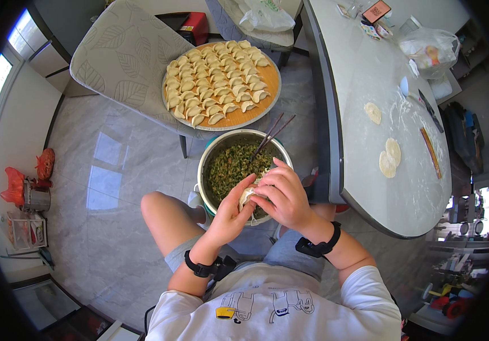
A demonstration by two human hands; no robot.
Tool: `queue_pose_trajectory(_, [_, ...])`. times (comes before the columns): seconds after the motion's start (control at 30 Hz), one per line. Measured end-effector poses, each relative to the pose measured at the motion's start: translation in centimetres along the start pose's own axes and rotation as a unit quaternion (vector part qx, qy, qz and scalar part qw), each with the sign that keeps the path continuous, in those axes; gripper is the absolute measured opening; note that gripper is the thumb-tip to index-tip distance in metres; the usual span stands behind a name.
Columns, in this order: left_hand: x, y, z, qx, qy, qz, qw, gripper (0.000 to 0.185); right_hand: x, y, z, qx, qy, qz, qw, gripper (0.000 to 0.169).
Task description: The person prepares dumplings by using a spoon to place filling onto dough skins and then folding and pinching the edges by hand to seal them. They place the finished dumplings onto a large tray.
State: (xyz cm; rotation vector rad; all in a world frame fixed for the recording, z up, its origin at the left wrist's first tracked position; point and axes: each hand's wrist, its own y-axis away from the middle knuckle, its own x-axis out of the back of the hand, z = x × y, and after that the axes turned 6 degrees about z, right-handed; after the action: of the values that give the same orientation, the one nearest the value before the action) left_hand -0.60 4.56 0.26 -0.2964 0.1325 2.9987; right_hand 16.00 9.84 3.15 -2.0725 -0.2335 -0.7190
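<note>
Above the near rim of a large metal pot [202, 187], my left hand [230, 214] cradles a partly folded dumpling [246, 197]. The fingertips of my right hand [284, 196] pinch the dumpling's edge from the other side. Chopped green filling [232, 170] lies in the pot, and a pair of dark chopsticks [269, 136] stands tilted in it against the far right side. Behind the pot, many folded dumplings [216, 76] sit in rows on a round wooden board [272, 91]. My fingers hide part of the dumpling in my hands.
The board rests on a patterned cushioned chair [121, 55]. On the table [368, 187] to the right are several flat dough wrappers [387, 164], a rolling pin [431, 152], a knife [431, 111] and scattered flour. A plastic bag [432, 51] and a phone [376, 11] are farther back.
</note>
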Motion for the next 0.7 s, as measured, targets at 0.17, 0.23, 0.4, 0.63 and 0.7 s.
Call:
queue_pose_trajectory(0.17, [0.0,-0.1,-0.2,-0.041,-0.089,0.007,0.995,0.050,0.1,-0.1,0.2,0.018,0.011,-0.018,1.000,0.018])
queue_pose_trajectory(0.23, [0.0,0.0,-0.2,-0.047,-0.102,0.006,0.994,0.050,0.2,-0.1,0.2,0.024,0.010,-0.024,0.999,0.017])
queue_pose_trajectory(0.4, [0.0,0.1,0.0,-0.037,-0.108,-0.001,0.994,0.050,-0.3,0.6,0.2,0.030,-0.026,-0.015,0.999,0.018])
queue_pose_trajectory(0.63, [0.4,-0.1,0.2,-0.003,-0.063,-0.012,0.998,0.051,0.7,0.0,-0.1,-0.016,0.019,-0.049,0.998,0.025])
queue_pose_trajectory(0.7, [0.5,-0.1,0.3,0.009,-0.039,-0.019,0.999,0.051,0.9,0.2,0.3,-0.039,0.001,-0.059,0.997,0.027])
